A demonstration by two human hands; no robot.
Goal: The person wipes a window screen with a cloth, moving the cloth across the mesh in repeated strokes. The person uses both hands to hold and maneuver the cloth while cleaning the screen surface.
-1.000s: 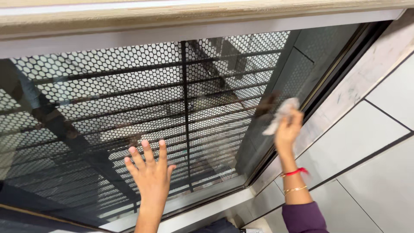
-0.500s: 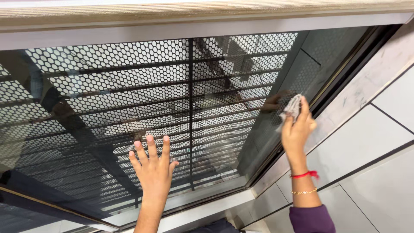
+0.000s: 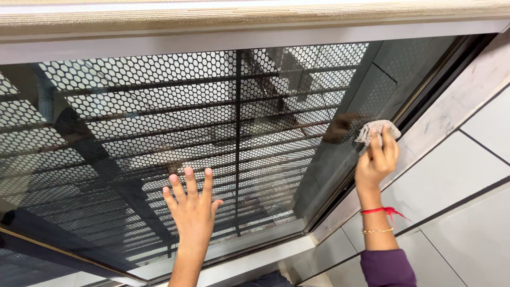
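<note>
A large glass window pane (image 3: 133, 122) fills the view, with a black honeycomb mesh and horizontal bars behind it. My left hand (image 3: 192, 206) lies flat against the lower middle of the glass, fingers spread. My right hand (image 3: 377, 159) presses a small crumpled grey-white cloth (image 3: 376, 129) onto the glass close to the pane's right edge. A red thread and a thin gold bangle circle my right wrist above a purple sleeve.
A dark window frame (image 3: 419, 95) runs along the right edge of the glass. White wall tiles with dark joints (image 3: 457, 175) lie to the right. A pale beam (image 3: 255, 32) spans the top. A light sill (image 3: 255, 260) runs below the pane.
My right hand with the cloth has slid right along the glass toward the frame. The cloth sits more bunched above the fingers. My left hand stays pressed flat on the pane.
</note>
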